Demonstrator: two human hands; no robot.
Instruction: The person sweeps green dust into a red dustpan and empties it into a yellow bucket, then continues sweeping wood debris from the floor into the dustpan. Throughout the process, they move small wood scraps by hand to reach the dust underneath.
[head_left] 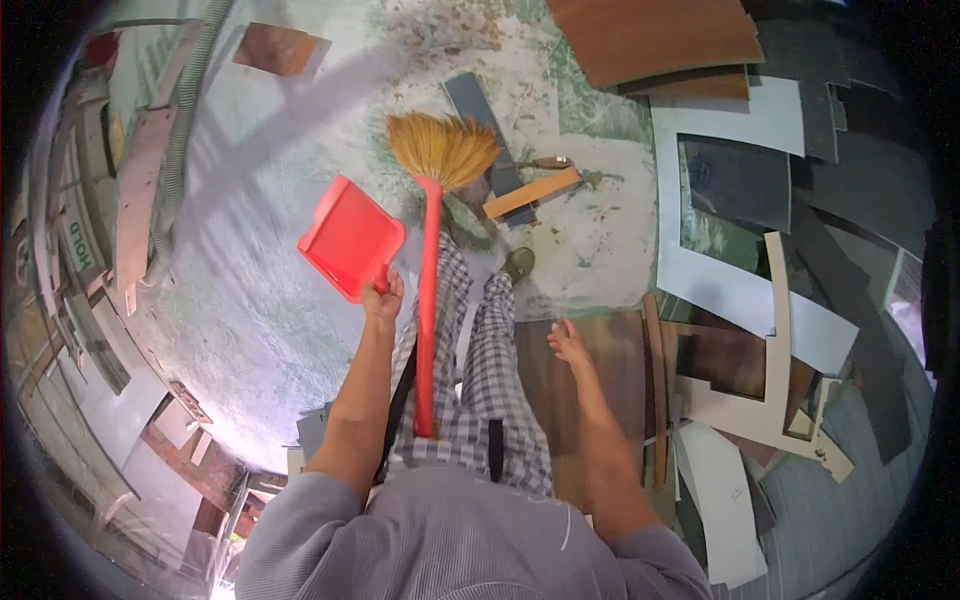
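My left hand (pixel 383 295) is closed round the short handle of a red dustpan (pixel 352 238), whose pan points away from me. Just right of that hand, a broom (pixel 428 290) with a long red handle runs along my checked trousers. Its straw bristles (pixel 442 148) fan out at the far end, and what supports it I cannot make out. My right hand (pixel 568 342) hangs to the right of my legs with loosely bent fingers and nothing visible in it. One shoe (pixel 518 264) shows on the floor below.
Beyond the bristles lie a dark grey strip (pixel 478 110) and an orange-brown wood strip (pixel 532 192). Stacked sheets and offcuts (pixel 735 190) crowd the right side. Boards (pixel 145 200) and a ribbed hose (pixel 185 110) line the left. A brown piece (pixel 276 49) lies on the dusty floor.
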